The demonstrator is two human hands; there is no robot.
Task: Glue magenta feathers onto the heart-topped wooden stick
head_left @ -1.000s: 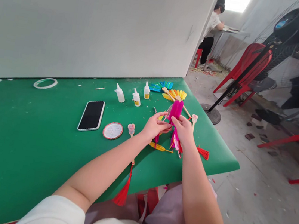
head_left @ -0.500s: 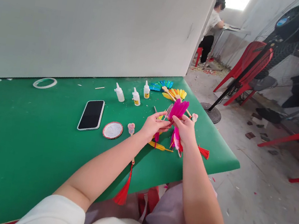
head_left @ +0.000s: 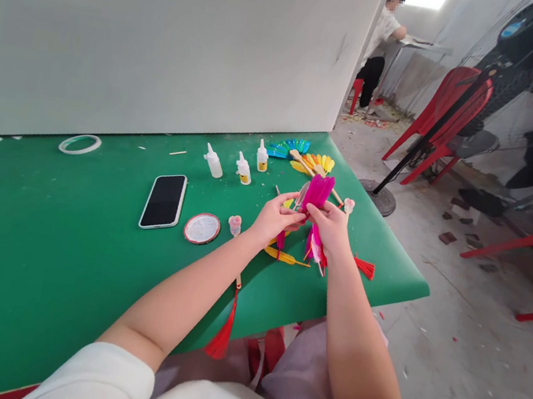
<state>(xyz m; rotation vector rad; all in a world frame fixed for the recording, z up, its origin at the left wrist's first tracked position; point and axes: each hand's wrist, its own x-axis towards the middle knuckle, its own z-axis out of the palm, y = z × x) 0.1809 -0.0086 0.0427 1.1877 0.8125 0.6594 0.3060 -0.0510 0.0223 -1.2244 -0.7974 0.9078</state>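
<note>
A pale partition stands behind a green-covered table (head_left: 57, 274), with red chairs (head_left: 466, 116) and a floor fan (head_left: 529, 39) off to the side. Taking the phone (head_left: 163, 202) as landmark, a white-faced disc (head_left: 202, 228) lies just to its right, three small bottles (head_left: 243, 170) stand beyond it to the right, and blue (head_left: 290, 149) and yellow fans (head_left: 320, 163) lie farther out that way. The magenta feathers (head_left: 319, 189) are well to the phone's right, held up over the table. The right hand (head_left: 330, 224) is narrowed, its thumb and fingers pinching their base; the left hand (head_left: 274, 219) is drawn in beside it, but I cannot tell whether it grips the feathers or the translucent piece next to them. The tips point away from the person, spreading slightly, and the long axis runs roughly parallel to the phone's long side. They should prove very light, soft and bendy at the vanes, stiffer along the quills, and easy to crease or ruffle; the gathered base looks the safest hold, since loose quills could slip against each other.
</note>
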